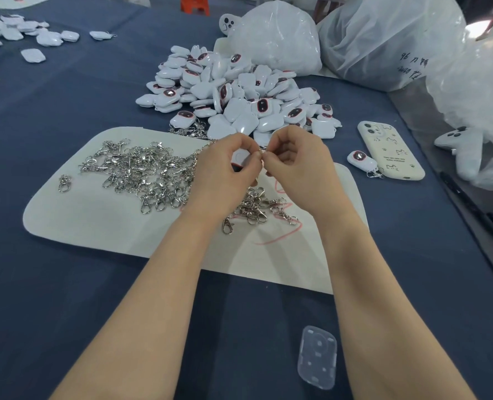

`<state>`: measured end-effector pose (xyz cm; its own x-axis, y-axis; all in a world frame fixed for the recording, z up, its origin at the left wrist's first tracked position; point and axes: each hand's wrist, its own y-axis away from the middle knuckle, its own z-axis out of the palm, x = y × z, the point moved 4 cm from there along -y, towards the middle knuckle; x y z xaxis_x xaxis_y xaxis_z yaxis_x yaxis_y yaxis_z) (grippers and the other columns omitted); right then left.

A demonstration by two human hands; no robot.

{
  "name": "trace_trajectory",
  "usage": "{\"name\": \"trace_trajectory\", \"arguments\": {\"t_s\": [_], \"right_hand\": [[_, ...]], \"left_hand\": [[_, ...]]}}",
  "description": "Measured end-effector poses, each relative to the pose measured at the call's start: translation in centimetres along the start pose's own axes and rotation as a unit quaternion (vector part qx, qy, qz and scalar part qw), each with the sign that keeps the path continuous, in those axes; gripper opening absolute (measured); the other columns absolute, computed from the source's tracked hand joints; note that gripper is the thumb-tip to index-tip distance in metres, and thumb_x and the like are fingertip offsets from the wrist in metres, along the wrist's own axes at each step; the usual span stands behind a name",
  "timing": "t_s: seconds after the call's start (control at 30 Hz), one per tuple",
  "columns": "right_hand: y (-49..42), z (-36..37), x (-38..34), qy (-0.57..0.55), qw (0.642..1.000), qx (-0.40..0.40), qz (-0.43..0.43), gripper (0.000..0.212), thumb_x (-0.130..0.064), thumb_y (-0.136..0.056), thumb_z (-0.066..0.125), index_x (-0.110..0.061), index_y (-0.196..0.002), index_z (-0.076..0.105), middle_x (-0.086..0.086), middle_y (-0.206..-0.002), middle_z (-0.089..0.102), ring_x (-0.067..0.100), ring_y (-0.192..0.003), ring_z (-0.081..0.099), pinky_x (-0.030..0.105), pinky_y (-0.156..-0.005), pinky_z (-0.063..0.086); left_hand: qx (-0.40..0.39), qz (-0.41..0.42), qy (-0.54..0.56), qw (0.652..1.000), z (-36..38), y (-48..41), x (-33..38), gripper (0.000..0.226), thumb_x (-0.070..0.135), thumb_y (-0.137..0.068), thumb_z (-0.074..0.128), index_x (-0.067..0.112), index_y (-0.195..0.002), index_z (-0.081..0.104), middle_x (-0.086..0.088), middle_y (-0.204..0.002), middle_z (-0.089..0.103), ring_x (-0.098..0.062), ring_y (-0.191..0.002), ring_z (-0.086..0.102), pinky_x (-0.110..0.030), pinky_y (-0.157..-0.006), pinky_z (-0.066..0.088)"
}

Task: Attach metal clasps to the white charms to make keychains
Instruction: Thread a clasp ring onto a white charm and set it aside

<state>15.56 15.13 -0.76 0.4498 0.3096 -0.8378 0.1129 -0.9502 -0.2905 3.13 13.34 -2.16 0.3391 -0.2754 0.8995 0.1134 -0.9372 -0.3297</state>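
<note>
My left hand [225,171] grips a white charm [239,158] with a dark red-rimmed face, mostly hidden in my fingers. My right hand [294,160] pinches a small metal ring of a clasp [260,153] right at the charm's edge, fingertips of both hands meeting there. Both hands hover over a white mat [95,215] strewn with loose metal clasps [141,171]. A second cluster of clasps [257,209] lies under my wrists. A big pile of white charms [239,96] sits just beyond the mat.
A cream phone [389,151] lies to the right with one finished charm with a clasp [362,161] beside it. Clear plastic bags [384,39] fill the back right. More charms [23,33] lie at far left. A clear plastic tray [317,356] sits near me on the blue cloth.
</note>
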Motion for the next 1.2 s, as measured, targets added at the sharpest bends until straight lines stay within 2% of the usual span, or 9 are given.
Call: {"name": "trace_trajectory", "arguments": {"t_s": [0.1, 0.2, 0.4, 0.47, 0.57, 0.77, 0.93, 1.07, 1.2], "right_hand": [[0.18, 0.04, 0.0, 0.0, 1.0, 0.011, -0.015, 0.02, -0.005, -0.08, 0.061, -0.022, -0.073, 0.052, -0.006, -0.068, 0.057, 0.008, -0.057, 0.05, 0.019, -0.056, 0.045], [0.41, 0.21, -0.11, -0.011, 1.0, 0.011, -0.026, 0.017, -0.005, -0.079, 0.061, -0.019, -0.075, 0.053, -0.008, -0.067, 0.055, 0.004, -0.055, 0.045, 0.016, -0.055, 0.042], [0.3, 0.32, 0.06, -0.041, 0.999, 0.017, -0.004, 0.02, -0.005, -0.082, 0.06, -0.022, -0.076, 0.05, -0.001, -0.077, 0.059, 0.028, -0.073, 0.061, 0.031, -0.064, 0.05], [0.2, 0.4, 0.19, -0.061, 0.998, 0.019, 0.013, 0.02, -0.005, -0.083, 0.06, -0.021, -0.077, 0.05, 0.002, -0.079, 0.061, 0.031, -0.078, 0.063, 0.028, -0.06, 0.048], [0.1, 0.47, 0.36, -0.079, 0.996, 0.024, 0.041, 0.019, -0.006, -0.082, 0.062, -0.021, -0.077, 0.052, 0.0, -0.077, 0.064, 0.024, -0.074, 0.065, 0.018, -0.055, 0.041], [-0.05, -0.01, 0.47, -0.027, 0.999, 0.038, 0.028, 0.019, -0.007, -0.08, 0.06, -0.023, -0.074, 0.052, -0.006, -0.071, 0.061, 0.015, -0.068, 0.062, 0.021, -0.059, 0.047], [0.07, 0.19, 0.35, 0.022, 1.0, 0.019, -0.002, 0.016, -0.006, -0.079, 0.058, -0.022, -0.078, 0.054, -0.01, -0.072, 0.058, 0.003, -0.058, 0.05, 0.013, -0.058, 0.044], [-0.03, 0.33, 0.54, -0.005, 0.999, 0.032, 0.025, 0.019, -0.008, -0.08, 0.06, -0.024, -0.075, 0.053, -0.003, -0.076, 0.063, 0.018, -0.072, 0.064, 0.017, -0.062, 0.047], [-0.08, 0.4, 0.64, -0.032, 0.997, 0.042, 0.052, 0.01, -0.009, -0.079, 0.061, -0.017, -0.076, 0.057, -0.003, -0.07, 0.063, 0.023, -0.074, 0.067, 0.025, -0.063, 0.049]], "left_hand": [[-0.011, 0.003, 0.004, 1.0, 0.03, -0.03, -0.08, 0.024, 0.012, -0.089, 0.06, 0.029, -0.073, 0.057, 0.012, -0.055, 0.056, 0.0, -0.044, 0.059, -0.018, -0.045, 0.045], [-0.02, 0.0, 0.008, 1.0, 0.04, -0.09, -0.27, 0.024, 0.011, -0.089, 0.059, 0.028, -0.073, 0.058, 0.014, -0.048, 0.056, 0.0, -0.043, 0.058, -0.021, -0.047, 0.047], [-0.007, 0.002, 0.018, 1.0, -0.11, -0.17, -0.24, 0.022, 0.012, -0.09, 0.059, 0.028, -0.075, 0.057, 0.012, -0.051, 0.057, 0.0, -0.045, 0.059, -0.014, -0.046, 0.045], [0.001, 0.011, 0.012, 1.0, -0.12, -0.14, -0.18, 0.022, 0.011, -0.09, 0.059, 0.028, -0.075, 0.057, 0.013, -0.053, 0.058, 0.0, -0.045, 0.06, -0.015, -0.046, 0.045], [0.01, 0.021, 0.008, 1.0, -0.03, -0.03, -0.13, 0.022, 0.011, -0.09, 0.059, 0.028, -0.076, 0.056, 0.016, -0.053, 0.058, 0.001, -0.045, 0.06, -0.014, -0.046, 0.044], [-0.011, 0.024, -0.016, 1.0, 0.16, -0.26, -0.17, 0.011, 0.017, -0.09, 0.06, 0.023, -0.081, 0.062, 0.017, -0.062, 0.059, -0.001, -0.045, 0.06, -0.011, -0.046, 0.041], [-0.016, 0.037, -0.079, 0.996, 0.36, -0.34, -0.43, 0.011, 0.019, -0.089, 0.059, 0.026, -0.08, 0.059, 0.015, -0.061, 0.056, -0.008, -0.052, 0.061, -0.024, -0.056, 0.048], [0.004, 0.039, -0.08, 0.996, 0.26, -0.39, -0.71, 0.011, 0.018, -0.089, 0.059, 0.024, -0.08, 0.058, 0.014, -0.064, 0.056, -0.007, -0.052, 0.061, -0.026, -0.057, 0.049], [0.019, 0.038, -0.063, 0.997, 0.22, -0.37, -0.77, 0.01, 0.019, -0.089, 0.058, 0.024, -0.08, 0.059, 0.013, -0.068, 0.058, -0.009, -0.052, 0.063, -0.024, -0.054, 0.047]]}}
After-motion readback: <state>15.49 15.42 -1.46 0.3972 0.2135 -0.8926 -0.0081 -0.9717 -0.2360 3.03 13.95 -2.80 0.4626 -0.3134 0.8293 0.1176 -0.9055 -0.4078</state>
